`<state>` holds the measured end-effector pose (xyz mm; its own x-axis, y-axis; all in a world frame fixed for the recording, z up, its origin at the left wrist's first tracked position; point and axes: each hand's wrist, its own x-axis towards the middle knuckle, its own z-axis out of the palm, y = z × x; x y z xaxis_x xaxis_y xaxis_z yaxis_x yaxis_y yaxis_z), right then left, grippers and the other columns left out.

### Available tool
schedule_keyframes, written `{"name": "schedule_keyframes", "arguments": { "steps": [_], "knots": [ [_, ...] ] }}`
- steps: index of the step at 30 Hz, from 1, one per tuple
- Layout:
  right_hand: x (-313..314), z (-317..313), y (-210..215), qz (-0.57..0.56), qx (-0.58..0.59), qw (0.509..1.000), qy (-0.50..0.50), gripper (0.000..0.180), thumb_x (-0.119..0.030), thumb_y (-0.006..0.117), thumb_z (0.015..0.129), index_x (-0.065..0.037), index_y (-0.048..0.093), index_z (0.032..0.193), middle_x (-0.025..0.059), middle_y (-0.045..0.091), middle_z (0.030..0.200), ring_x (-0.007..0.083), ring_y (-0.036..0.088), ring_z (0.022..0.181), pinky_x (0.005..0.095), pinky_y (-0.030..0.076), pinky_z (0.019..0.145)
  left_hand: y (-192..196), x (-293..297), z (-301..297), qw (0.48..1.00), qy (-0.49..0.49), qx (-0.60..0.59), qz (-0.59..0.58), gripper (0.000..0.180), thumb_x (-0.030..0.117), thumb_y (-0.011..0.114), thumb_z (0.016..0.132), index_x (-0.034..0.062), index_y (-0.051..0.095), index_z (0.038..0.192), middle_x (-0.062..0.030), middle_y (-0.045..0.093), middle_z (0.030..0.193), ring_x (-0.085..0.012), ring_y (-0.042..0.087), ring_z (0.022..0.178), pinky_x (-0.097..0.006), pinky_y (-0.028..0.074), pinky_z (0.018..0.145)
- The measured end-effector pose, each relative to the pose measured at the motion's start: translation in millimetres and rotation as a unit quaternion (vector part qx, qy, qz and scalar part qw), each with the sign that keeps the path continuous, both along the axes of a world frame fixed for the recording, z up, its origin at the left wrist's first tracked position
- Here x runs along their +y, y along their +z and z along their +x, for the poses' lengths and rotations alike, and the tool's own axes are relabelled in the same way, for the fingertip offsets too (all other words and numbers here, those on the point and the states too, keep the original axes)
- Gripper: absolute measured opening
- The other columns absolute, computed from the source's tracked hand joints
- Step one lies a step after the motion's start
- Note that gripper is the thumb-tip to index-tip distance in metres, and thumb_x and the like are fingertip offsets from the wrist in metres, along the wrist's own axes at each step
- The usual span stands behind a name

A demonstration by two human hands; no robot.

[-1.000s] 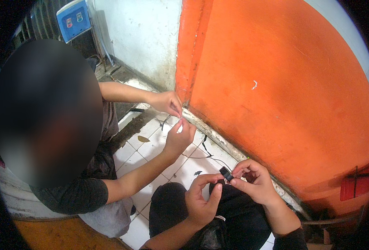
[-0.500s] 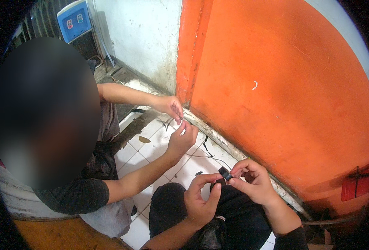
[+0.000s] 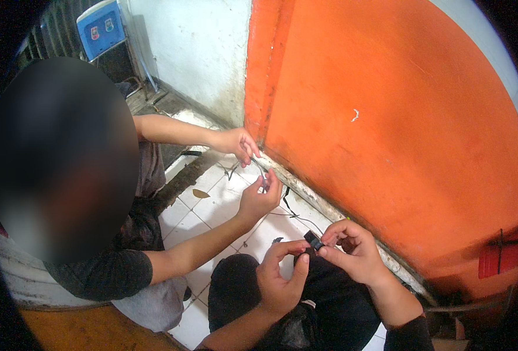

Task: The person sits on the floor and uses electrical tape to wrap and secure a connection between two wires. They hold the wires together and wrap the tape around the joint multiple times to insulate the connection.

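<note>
My right hand (image 3: 355, 251) pinches a small black block-shaped piece (image 3: 313, 240), which looks like a cable connector, between thumb and fingers above my lap. A thin grey cable (image 3: 308, 222) runs from the floor up toward that hand. Just left of the piece is my left hand (image 3: 279, 279), its thumb and index finger apart and the index fingertip close to the piece. I see nothing held in it. Across from me, a person's two hands (image 3: 257, 196) hold a thin dark strand (image 3: 260, 168) between them.
The other person sits at the left. An orange panel (image 3: 387, 134) rises on the right, with a pale ledge (image 3: 305, 187) along its foot. Dark cable pieces (image 3: 287, 199) and a dry leaf (image 3: 200, 193) lie on the white tiles (image 3: 212, 205). A blue chair back (image 3: 101, 29) stands behind.
My left index fingertip has drawn slightly away from the black piece, which my right hand still holds. The other person's hands have moved apart, showing the strand between them.
</note>
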<state>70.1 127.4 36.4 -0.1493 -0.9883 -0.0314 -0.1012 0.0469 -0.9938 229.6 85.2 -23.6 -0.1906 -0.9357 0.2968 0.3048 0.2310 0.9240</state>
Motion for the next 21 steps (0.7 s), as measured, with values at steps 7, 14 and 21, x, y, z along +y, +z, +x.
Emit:
{"name": "schedule_keyframes", "arguments": {
  "steps": [7,14,21],
  "knots": [
    [-1,-1,2,-0.006,0.027,1.000,0.001,0.022,-0.005,0.075,0.086,-0.004,0.061,0.103,-0.0002,0.063,0.094,0.0073,0.056,0.081,0.0254,0.046,0.075,-4,-12,11,0.995,0.058,-0.078,0.003,0.023,-0.003,0.065,0.086,-0.0017,0.061,0.109,-0.0091,0.066,0.092,-0.0146,0.061,0.080,-0.028,0.050,0.077],
    [-5,3,4,-0.014,0.013,1.000,-0.002,0.021,-0.004,0.075,0.087,-0.003,0.063,0.104,0.0030,0.066,0.100,0.0105,0.063,0.091,0.0278,0.050,0.083,3,-32,25,0.996,0.008,-0.054,0.066,0.029,-0.006,0.060,0.085,-0.0008,0.060,0.114,-0.0086,0.064,0.108,-0.0128,0.059,0.088,-0.027,0.049,0.080],
    [-9,3,5,-0.001,-0.063,0.998,0.001,0.021,0.003,0.071,0.088,0.001,0.062,0.107,0.0074,0.066,0.107,0.0159,0.064,0.105,0.0311,0.052,0.094,11,-29,18,0.997,-0.009,-0.067,0.026,0.035,-0.004,0.063,0.083,-0.0002,0.061,0.118,-0.0123,0.063,0.114,-0.0178,0.062,0.093,-0.030,0.051,0.083]
  ]
}}
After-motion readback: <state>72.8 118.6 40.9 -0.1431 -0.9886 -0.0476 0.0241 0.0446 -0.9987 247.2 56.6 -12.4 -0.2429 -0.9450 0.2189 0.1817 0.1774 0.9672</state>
